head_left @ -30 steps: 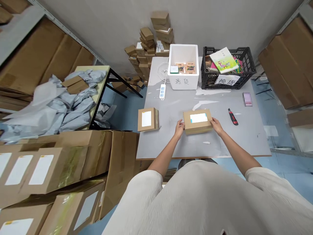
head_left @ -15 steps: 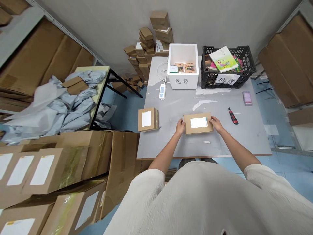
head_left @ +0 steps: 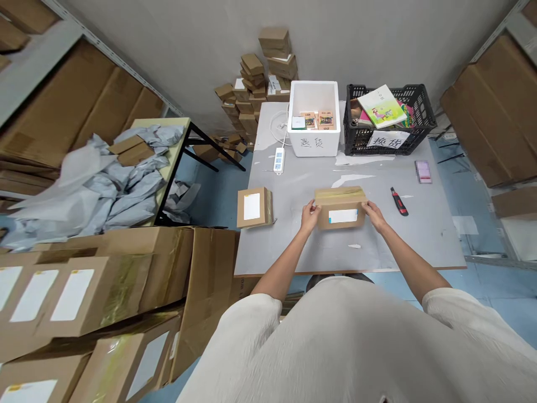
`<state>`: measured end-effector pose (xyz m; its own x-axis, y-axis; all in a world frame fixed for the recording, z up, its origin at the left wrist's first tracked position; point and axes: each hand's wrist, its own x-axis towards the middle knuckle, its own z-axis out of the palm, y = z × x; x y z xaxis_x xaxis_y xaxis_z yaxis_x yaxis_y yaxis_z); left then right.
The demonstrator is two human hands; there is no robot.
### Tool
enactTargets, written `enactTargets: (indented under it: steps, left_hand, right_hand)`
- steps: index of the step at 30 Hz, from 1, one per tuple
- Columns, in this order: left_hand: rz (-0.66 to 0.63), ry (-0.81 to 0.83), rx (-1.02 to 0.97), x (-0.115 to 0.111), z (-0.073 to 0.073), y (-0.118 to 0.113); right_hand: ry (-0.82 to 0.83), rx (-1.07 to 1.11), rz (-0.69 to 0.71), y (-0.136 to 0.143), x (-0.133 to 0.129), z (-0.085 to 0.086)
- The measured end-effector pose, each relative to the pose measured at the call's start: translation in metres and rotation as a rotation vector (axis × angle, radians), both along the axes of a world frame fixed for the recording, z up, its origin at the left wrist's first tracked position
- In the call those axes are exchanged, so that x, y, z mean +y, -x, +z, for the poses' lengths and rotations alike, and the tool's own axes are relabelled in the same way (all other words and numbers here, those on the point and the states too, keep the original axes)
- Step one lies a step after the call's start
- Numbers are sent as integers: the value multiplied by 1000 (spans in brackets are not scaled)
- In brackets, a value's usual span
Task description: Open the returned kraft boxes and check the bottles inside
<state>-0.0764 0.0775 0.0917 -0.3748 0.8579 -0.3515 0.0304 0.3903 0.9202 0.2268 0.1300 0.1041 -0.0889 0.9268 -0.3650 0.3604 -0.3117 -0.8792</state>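
Note:
A cardboard box (head_left: 340, 209) with a white label on its near side and yellowish tape along its upper side is held over the grey table (head_left: 293, 246). My left hand (head_left: 309, 216) grips its left end, fingers closed on the edge. At the right end, my right hand (head_left: 373, 214) has its fingers and thumb closed on the box. To the right lies a red and black utility knife (head_left: 399, 201). Another labelled cardboard box (head_left: 254, 207) sits at the table's left side.
Behind are a white foam bin (head_left: 314, 144), a black crate (head_left: 364, 146) holding books, and a power strip (head_left: 279, 160). Stacked cartons (head_left: 126, 291) stand at the left, near a side table (head_left: 181, 124) piled with grey bags. A pixelated purple item (head_left: 423, 172) lies at the right.
The held box has tilted: its taped side now shows on top and its label faces more toward me. Both hands still grip its ends. The camera view has shifted slightly.

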Motion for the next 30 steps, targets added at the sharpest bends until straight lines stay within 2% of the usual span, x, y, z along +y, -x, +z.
enactTargets:
  steps: [11, 14, 16, 18, 20, 23, 25, 27, 30]
  left_hand:
    - [-37, 57, 1, -40, -11, -6]
    - [-75, 40, 61, -50, -6, -10]
    - [-121, -69, 178, -53, 2, -16]
    - [-221, -208, 284, -51, 13, -28]
    - [-384, -274, 338, -45, 22, -43]
    - [-623, -172, 568, -34, 27, -62]
    - [-686, -96, 694, -30, 25, -67]
    - [-673, -63, 750, -29, 21, -62]
    - [-566, -41, 743, -34, 18, -38]
  right_hand:
    - [123, 34, -135, -6, -26, -29]
    - [164, 48, -154, -10, -34, -35]
    - [167, 72, -167, -12, -38, -39]
    - [169, 86, -186, -11, -39, -41]
    - [179, 91, -205, -10, -38, -43]
    - [188, 97, -223, -8, -35, -45]
    - [180, 91, -237, -8, -33, -46]
    - [163, 71, -245, -8, -31, -45]
    - [129, 42, -235, -7, -29, -41]
